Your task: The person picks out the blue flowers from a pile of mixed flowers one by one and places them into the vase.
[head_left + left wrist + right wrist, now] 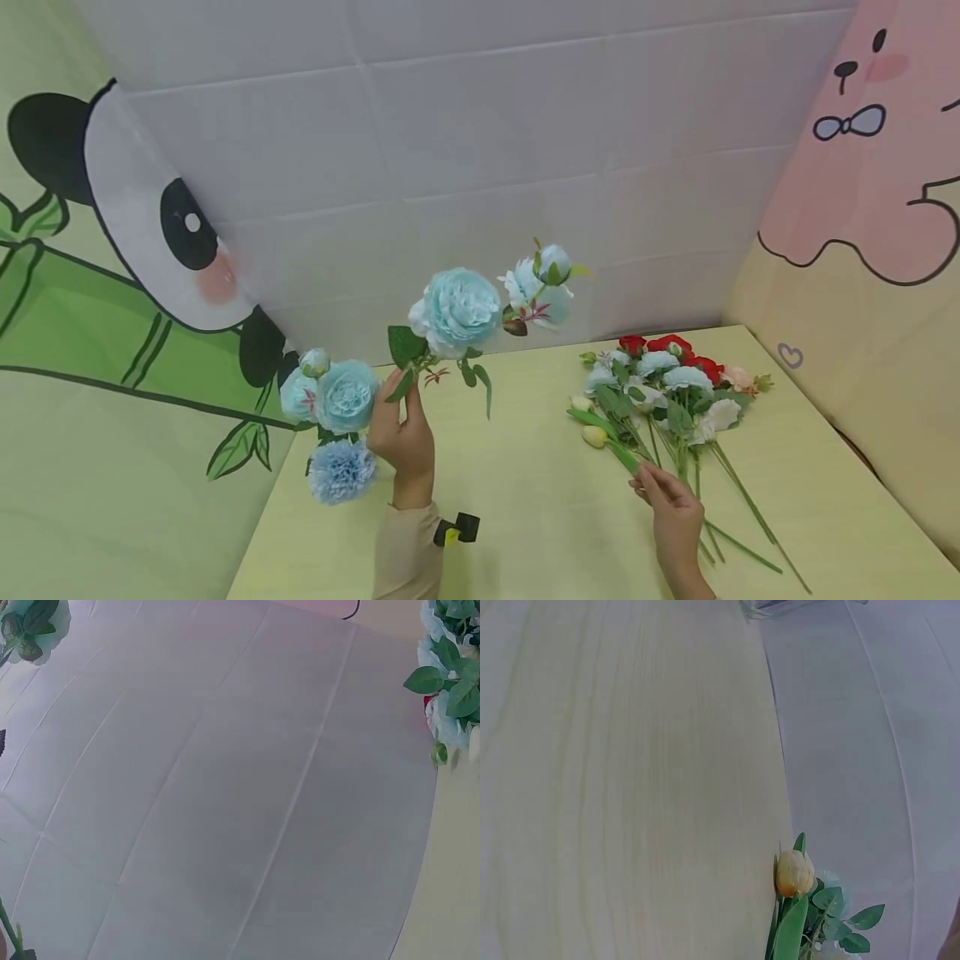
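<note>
My left hand (405,442) is raised at left of centre and pinches the stem of a light-blue peony spray (462,312). The spray carries a large bloom, a paler one, and a bud (554,264). Low over the table, my right hand (672,508) pinches a yellow tulip (595,436) by its green stem, beside the pile of flowers. The tulip's head (795,873) also appears in the right wrist view. Behind my left hand stand light-blue peonies (347,396) and a blue pompom-like flower (341,472); what supports them is hidden.
On the table's (525,500) right side lies a pile of red flowers (703,367), blue flowers (687,377) and white flowers (723,414), stems toward me. A clear object (776,607) is cut off in the right wrist view. A white cloth wall (480,167) rises behind the table.
</note>
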Action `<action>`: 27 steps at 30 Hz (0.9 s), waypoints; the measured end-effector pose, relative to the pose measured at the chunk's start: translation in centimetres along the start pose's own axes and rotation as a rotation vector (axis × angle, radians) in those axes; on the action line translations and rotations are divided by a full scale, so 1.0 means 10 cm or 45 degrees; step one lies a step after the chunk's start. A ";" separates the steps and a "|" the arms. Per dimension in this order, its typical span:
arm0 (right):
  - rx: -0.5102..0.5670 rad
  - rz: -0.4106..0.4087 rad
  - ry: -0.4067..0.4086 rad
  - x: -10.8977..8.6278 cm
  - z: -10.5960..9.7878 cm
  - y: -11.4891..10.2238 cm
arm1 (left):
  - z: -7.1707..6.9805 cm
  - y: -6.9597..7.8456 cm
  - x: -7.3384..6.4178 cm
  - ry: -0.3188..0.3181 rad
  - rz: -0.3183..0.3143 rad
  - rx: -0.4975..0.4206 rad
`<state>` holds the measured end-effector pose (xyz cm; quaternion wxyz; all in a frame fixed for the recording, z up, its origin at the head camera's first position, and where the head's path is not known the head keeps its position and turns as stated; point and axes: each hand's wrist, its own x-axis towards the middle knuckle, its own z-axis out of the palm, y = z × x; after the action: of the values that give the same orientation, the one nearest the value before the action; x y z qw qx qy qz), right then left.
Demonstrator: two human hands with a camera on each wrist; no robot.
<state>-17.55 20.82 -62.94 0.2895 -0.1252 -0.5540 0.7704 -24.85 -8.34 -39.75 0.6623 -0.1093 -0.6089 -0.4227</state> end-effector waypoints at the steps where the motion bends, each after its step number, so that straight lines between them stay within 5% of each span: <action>1: 0.065 -0.039 -0.052 -0.03 0.03 -0.11 | 0.00 -0.01 0.01 -0.002 0.003 -0.002; 6: 0.091 -0.046 -0.081 -0.04 0.02 -0.12 | 0.01 -0.07 0.11 -0.011 0.058 0.013; 11: -0.017 0.030 0.025 -0.01 -0.01 0.00 | -0.01 -0.10 0.17 -0.028 0.101 0.014; 20: 0.005 0.044 0.023 -0.01 -0.01 0.01 | -0.04 -0.05 0.17 -0.136 0.176 0.047; 27: 0.007 0.053 0.012 -0.03 0.00 -0.04 | -0.04 -0.02 0.17 -0.106 0.237 -0.003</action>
<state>-17.25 20.74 -62.62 0.2765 -0.1395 -0.5478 0.7772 -24.88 -9.41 -38.39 0.6727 -0.1837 -0.6226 -0.3551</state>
